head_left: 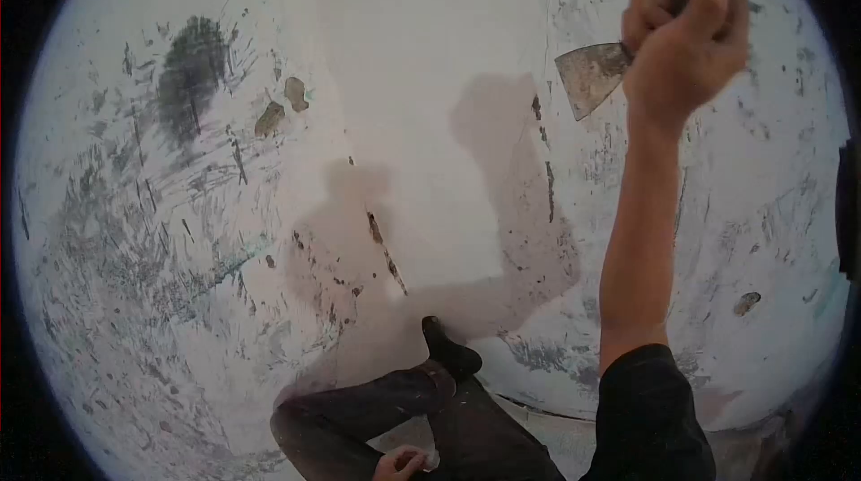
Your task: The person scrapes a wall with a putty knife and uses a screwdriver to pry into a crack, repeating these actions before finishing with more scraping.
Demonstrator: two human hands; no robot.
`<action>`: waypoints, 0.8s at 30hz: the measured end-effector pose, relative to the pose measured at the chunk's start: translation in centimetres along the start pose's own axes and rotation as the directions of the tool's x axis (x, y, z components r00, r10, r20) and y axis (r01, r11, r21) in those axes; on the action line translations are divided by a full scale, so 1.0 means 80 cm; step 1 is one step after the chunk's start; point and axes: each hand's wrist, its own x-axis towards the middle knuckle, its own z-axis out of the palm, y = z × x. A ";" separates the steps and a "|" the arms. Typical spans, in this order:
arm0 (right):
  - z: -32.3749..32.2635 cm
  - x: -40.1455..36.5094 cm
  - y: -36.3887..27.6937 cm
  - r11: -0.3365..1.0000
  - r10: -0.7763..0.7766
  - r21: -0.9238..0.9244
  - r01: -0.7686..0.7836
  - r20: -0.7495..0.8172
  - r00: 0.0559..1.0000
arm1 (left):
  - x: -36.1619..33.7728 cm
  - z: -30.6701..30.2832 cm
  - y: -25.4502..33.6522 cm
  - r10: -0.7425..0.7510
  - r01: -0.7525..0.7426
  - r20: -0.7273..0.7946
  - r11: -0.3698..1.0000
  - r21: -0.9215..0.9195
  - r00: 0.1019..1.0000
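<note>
My right hand (686, 46) is raised at the upper right, its fingers closed round the handle of a scraper (592, 77). The wide, stained metal blade points left, in front of the white wall; whether it touches the surface I cannot tell. Low in the view, my left hand (399, 463) rests by my legs with its fingers curled. Beside it is a pale, translucent piece (420, 443), perhaps plastic, which the fingers seem to pinch at its lower edge.
A white wall (430, 23) with scraped patches, dark smudges and chipped lines fills the view. My bent legs (359, 409) and a dark-covered foot (448, 351) are at the bottom centre. A dark object (846, 212) stands at the right edge.
</note>
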 end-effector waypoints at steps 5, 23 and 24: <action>0.000 -0.022 0.042 0.998 -0.067 0.032 0.062 0.143 0.987 | 0.005 -0.004 -0.005 0.019 -0.019 -0.001 0.999 -0.028 1.000; -0.035 -0.011 0.027 0.923 0.268 0.168 -0.345 0.363 0.893 | 0.001 -0.001 0.008 -0.018 0.020 0.068 0.999 -0.026 0.998; -0.041 -0.007 0.027 0.920 0.238 0.206 -0.333 0.383 0.893 | -0.001 0.001 0.013 -0.009 0.009 0.046 1.000 -0.009 0.999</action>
